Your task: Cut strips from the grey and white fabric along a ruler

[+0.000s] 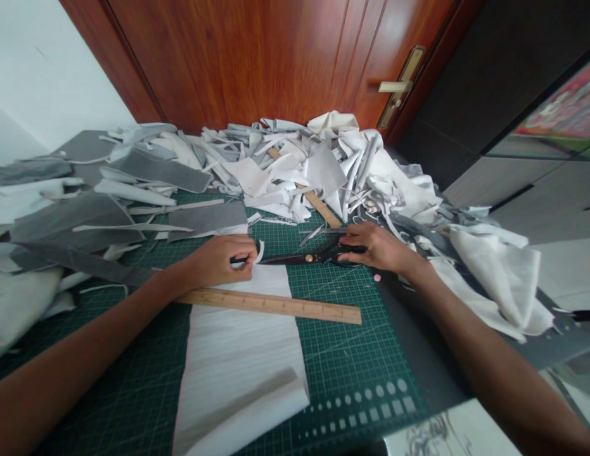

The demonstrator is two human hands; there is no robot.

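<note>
On my feed, the person's right hand (375, 247) sits at about two o'clock, wrapped closed around the black bows of the tailor's shears (299, 258), which lie nearly level across the green cutting mat (342, 329). The left hand (218, 261) is at about ten o'clock, its fingers curled over the far blade end beside a small white curl of fabric (259, 251). From here I can't tell whether those fingers pinch the fabric, the blade or both, because the knuckles hide the tip. The hands stay apart, with the shears spanning the gap. Below them, a wooden ruler (275, 304) lies across a white fabric panel (237, 342), which runs off the bottom edge of my view at six o'clock. No real container is in view; the mat bears everything, and a heap of white and grey offcuts (295, 171) rises from twelve to three o'clock against a wooden door (256, 57). A second wooden ruler (318, 206) disappears beneath that heap, so I can't see its far end. Grey felt strips (206, 218) spread toward nine o'clock, and a tiny pink object (377, 277) is too small for me to identify.
</note>
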